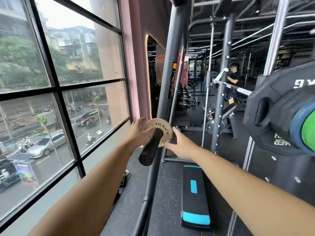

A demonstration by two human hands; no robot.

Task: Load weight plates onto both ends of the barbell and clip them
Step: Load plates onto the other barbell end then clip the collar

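Note:
A small tan weight plate (162, 127) marked ROGUE sits threaded on the black barbell sleeve (150, 149), whose end points toward me. My left hand (138, 132) holds the plate's left edge, fingers curled behind it. My right hand (179, 143) grips the plate's right and lower edge. Both arms are stretched out in front of me. The rest of the bar beyond the plate is hidden behind it.
A black rack upright (170, 74) rises just behind the plate. Large black, blue and green plates (281, 116) hang on a rack at the right. A black and blue step bench (194, 198) lies on the rubber floor below. Big windows (59, 82) fill the left. A person stands far back.

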